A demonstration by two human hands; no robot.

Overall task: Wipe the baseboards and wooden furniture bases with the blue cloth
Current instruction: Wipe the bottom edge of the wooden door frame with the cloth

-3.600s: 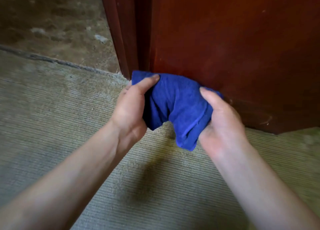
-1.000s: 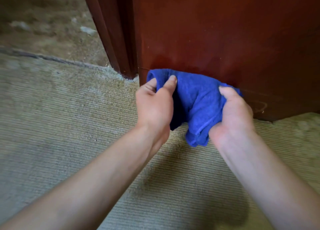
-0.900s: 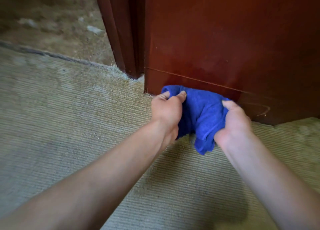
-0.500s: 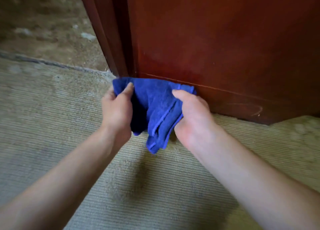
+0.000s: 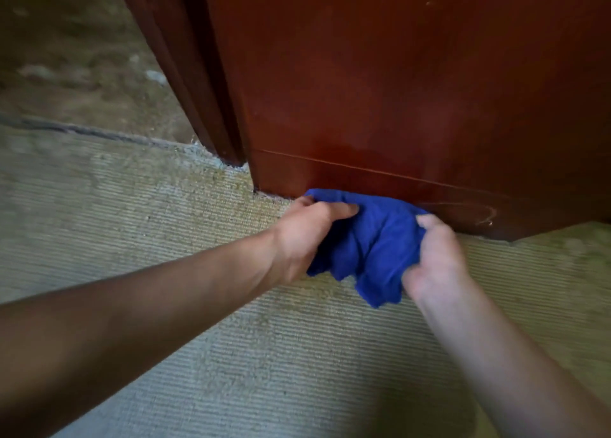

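Where base (image 5: 380, 181) meets carpet (image 5: 231, 355), seemingly two-handed blue cloth (image 5: 373, 246).

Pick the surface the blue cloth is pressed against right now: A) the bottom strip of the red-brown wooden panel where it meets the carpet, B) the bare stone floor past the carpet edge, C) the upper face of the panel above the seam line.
A: both hands bunch the blue cloth against the panel's bottom strip, below the seam.
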